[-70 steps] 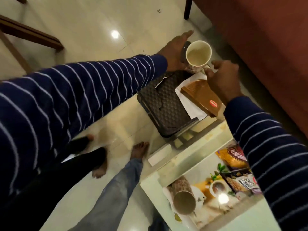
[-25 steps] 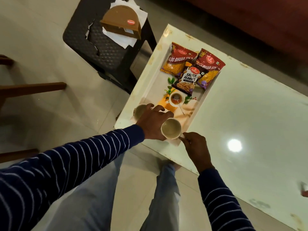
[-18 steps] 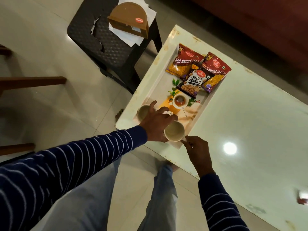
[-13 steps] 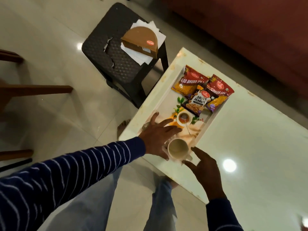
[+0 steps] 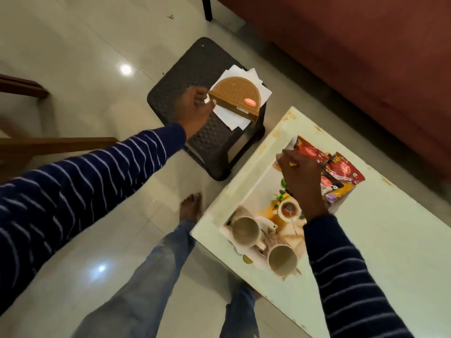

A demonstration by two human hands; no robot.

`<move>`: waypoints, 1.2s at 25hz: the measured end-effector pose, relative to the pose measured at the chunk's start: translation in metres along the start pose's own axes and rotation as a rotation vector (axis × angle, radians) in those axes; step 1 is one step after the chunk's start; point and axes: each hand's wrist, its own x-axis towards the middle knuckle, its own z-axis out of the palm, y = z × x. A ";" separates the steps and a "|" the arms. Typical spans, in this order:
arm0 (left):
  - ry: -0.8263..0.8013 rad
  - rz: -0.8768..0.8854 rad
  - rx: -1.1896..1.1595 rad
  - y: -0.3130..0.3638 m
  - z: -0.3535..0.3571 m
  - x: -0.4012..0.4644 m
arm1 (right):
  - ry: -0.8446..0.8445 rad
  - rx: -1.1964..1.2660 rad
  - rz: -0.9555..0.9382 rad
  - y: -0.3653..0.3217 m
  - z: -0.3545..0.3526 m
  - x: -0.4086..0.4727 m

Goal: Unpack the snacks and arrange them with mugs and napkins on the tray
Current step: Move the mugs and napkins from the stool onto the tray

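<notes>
Pale worktop (image 5: 380,240) over a glossy tiled floor (image 5: 73,45), with a red-brown sofa (image 5: 353,57) beyond and a dark stool (image 5: 195,69) beside the worktop's far corner. The printed tray (image 5: 258,189) lies along the worktop's left edge; two mugs (image 5: 246,231) stand upright and side by side at its near end, and the snack packets (image 5: 341,174) overlap at its far end. On the stool, a brown half-round holder (image 5: 235,97) lies on a loose stack of white napkins (image 5: 230,115).

Left hand (image 5: 192,107): fingers curled at the holder's left end, where a napkin edge shows; motion blur hides whether it pinches the napkin or the holder. Right hand (image 5: 301,181): held over the tray's middle, fingers loosely curled near the packets; whether it touches anything cannot be told.

Compared with half a second earlier, both hands have left the mugs; the left has crossed to the stool, the right has advanced toward the packets.
</notes>
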 end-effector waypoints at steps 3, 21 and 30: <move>0.018 -0.014 0.032 -0.004 -0.003 0.042 | 0.015 0.245 0.106 -0.035 0.033 0.055; -0.162 0.367 -0.055 -0.014 -0.020 0.043 | 0.085 0.258 0.106 -0.059 0.049 0.073; -0.726 0.619 0.256 -0.020 0.057 -0.089 | 0.043 -0.015 0.119 0.065 -0.020 -0.089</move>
